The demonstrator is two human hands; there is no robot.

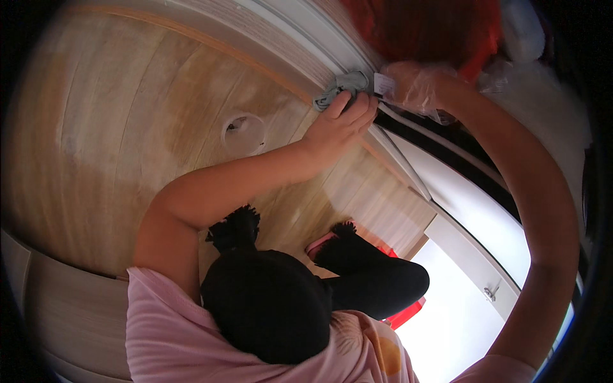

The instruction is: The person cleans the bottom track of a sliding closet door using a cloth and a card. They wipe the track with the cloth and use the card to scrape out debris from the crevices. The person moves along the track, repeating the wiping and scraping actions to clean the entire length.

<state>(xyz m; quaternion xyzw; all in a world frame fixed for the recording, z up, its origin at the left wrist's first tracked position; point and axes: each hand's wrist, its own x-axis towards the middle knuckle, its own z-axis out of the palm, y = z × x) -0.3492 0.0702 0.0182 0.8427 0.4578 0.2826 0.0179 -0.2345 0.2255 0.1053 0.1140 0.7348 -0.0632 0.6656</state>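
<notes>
My left hand (341,127) is closed on a crumpled grey-green cloth (345,87), its fingers pressing it against the pale sliding-door track or cabinet edge. Just right of the cloth is my right hand (415,86), reaching in from the right side. Clear, crinkled plastic (440,108) lies over it, and the fingers look gathered in this plastic bag, though they are partly hidden. Beside those fingers a small white label (383,84) shows.
A round translucent tub (244,134) with something dark inside stands on the wood-look floor (115,96). Red and white bagged things (434,32) crowd the upper right. My bent knees in black trousers (377,281), a pink slipper (321,244) and a red object (407,314) are below.
</notes>
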